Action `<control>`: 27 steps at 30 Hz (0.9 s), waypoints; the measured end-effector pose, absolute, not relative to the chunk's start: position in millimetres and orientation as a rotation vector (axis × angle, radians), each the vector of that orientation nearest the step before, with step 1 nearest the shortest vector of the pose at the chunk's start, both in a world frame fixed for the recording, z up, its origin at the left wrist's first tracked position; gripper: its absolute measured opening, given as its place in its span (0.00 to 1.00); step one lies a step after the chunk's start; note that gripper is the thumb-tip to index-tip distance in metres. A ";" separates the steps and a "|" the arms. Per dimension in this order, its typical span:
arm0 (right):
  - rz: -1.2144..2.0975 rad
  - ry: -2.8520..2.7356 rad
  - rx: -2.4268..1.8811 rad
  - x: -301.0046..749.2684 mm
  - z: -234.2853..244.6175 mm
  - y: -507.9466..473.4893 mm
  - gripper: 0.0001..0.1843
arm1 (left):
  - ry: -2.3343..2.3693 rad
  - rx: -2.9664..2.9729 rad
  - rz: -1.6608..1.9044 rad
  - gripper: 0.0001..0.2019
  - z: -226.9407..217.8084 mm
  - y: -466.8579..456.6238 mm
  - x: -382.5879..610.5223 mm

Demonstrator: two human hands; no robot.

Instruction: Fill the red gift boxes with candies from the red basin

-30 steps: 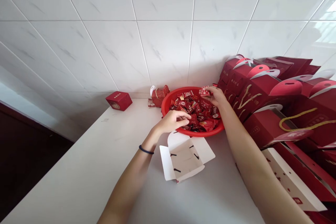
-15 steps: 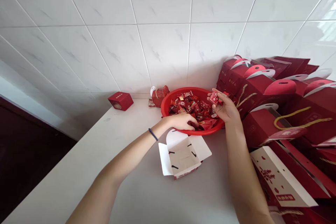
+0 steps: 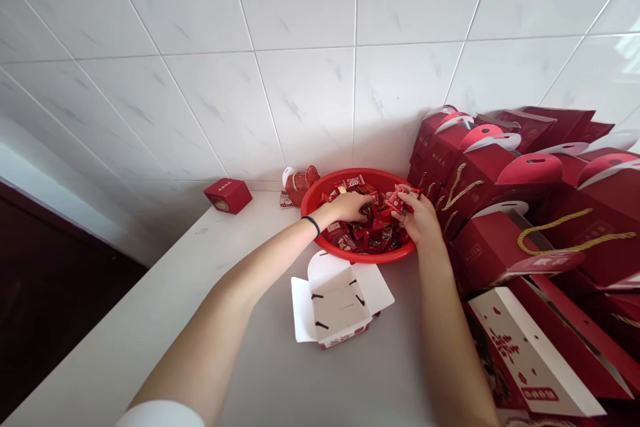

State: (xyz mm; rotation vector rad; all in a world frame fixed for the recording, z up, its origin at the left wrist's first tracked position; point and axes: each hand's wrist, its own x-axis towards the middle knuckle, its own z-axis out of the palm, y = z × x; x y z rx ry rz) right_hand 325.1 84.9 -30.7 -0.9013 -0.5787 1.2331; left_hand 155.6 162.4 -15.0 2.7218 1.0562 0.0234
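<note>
A red plastic basin (image 3: 385, 255) full of red-wrapped candies (image 3: 345, 240) stands against the tiled wall. My left hand (image 3: 353, 207) reaches down into it from the left, fingers curled on a dark red wrapped candy (image 3: 367, 211); its fingertips are partly hidden in the pile. Over the basin's right side, my right hand (image 3: 417, 217) is closed on several red-and-white wrapped candies (image 3: 397, 199). In front of the basin sits a small white-lined carton (image 3: 341, 307) with its flaps spread; nothing lies inside it but dark slots or tabs on its walls.
Several dark red gift boxes with gold rope handles (image 3: 505, 173) crowd the right side. A white-and-red printed box panel (image 3: 535, 353) lies among them. A closed red box (image 3: 228, 196) rests at the back left of the white table (image 3: 200, 307). Beside the basin is a red packet (image 3: 300, 187).
My left hand has moved deeper toward the middle of the basin. My right hand has come slightly left and lower, still holding candies. The view has shifted a little.
</note>
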 end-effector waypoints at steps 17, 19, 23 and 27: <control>1.318 -0.578 -0.926 324.8 -20.6 81.0 0.10 | 1.176 2.323 0.705 0.13 -12.3 195.0 124.9; 1.317 -0.575 -0.929 325.0 -20.4 81.5 0.08 | 1.153 2.275 0.714 0.14 -13.0 195.1 123.6; 1.315 -0.572 -0.940 324.7 -19.0 81.7 0.08 | 1.051 2.073 0.764 0.20 -14.2 193.2 123.4; 1.314 -0.581 -0.947 324.3 -18.5 81.5 0.08 | 1.011 1.947 0.742 0.21 -11.4 189.4 123.5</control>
